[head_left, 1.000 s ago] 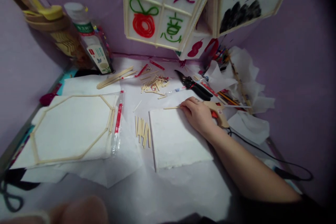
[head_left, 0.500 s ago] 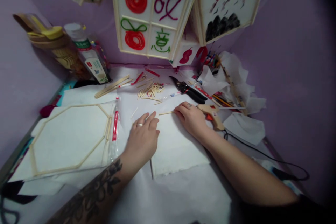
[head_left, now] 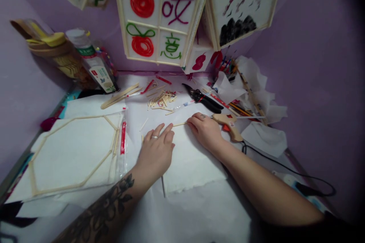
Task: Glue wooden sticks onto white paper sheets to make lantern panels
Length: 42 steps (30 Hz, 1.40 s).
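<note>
1. Closest in: tattooed forearm, then the left hand (head_left: 156,152), palm down on the left edge of a white paper sheet (head_left: 194,167). Fingers laid flat and close together, not gripping anything, ring on one of them.
2. Just past those fingertips: a thin wooden stick (head_left: 179,124), lying along the sheet's far edge. Left end right beside the left fingertips, touching or not, honestly can't tell.
3. On the stick's other end: the right hand (head_left: 205,131), fingertips bunched together and pinching that end down against the paper.
4. Right behind the right knuckles: a tan glue gun (head_left: 226,120), lying on its side.
5. Well off to the left of the left fingers: a hexagon frame (head_left: 71,152) made of sticks on white paper. Between the frame and the fingers, a plastic sleeve (head_left: 123,138) with something red inside.
6. Beyond both sets of fingertips: a messy pile of stick offcuts (head_left: 161,100). Black cutters (head_left: 203,98) a bit past the right fingers.
7. Farther out: a bottle (head_left: 94,66) far left, crumpled tissue (head_left: 253,79) far right.
8. Way up above all the fingers: painted lantern panels (head_left: 159,19) hanging over the table.
</note>
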### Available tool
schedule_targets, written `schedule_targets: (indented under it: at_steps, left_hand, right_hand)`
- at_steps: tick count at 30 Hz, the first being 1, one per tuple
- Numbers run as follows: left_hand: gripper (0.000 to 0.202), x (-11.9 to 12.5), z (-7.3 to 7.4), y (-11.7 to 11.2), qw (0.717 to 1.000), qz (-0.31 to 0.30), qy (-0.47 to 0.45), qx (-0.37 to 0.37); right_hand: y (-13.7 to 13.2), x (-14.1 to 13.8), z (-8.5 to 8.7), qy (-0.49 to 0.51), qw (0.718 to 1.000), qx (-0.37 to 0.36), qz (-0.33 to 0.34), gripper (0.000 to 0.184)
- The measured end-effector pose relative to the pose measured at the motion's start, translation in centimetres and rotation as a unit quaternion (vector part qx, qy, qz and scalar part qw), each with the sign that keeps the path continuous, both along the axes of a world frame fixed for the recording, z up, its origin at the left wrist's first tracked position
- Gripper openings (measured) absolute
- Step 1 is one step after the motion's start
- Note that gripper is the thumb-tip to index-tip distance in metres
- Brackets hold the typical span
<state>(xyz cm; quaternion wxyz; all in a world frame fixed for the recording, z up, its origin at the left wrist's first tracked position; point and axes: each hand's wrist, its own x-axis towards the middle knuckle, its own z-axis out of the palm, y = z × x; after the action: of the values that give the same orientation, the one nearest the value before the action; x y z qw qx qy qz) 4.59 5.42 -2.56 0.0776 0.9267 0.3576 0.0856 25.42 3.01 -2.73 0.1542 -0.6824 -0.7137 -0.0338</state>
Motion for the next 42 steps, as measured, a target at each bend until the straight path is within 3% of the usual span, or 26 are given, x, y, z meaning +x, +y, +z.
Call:
schedule_targets:
  at_steps: [11, 19, 25, 42]
  left_hand:
    - [0.03, 0.08, -0.03, -0.03, 1.0, 0.006, 0.01, -0.006]
    - [0.027, -0.37, -0.47, -0.22, 0.997, 0.049, -0.046, 0.047]
    - [0.027, -0.22, -0.21, -0.22, 0.999, 0.017, -0.028, 0.025]
    - [0.031, -0.06, -0.15, -0.23, 1.0, 0.019, 0.001, -0.008]
  right_hand:
    - [0.11, -0.08, -0.04, 0.008, 1.0, 0.0, -0.003, 0.021]
    - [-0.57, 0.31, 0.02, 0.052, 0.996, 0.056, -0.038, 0.027]
    - [-0.53, -0.17, 0.13, 0.029, 0.999, 0.019, -0.026, 0.023]
    - [0.1, -0.47, -0.08, 0.013, 0.998, -0.035, -0.044, 0.022]
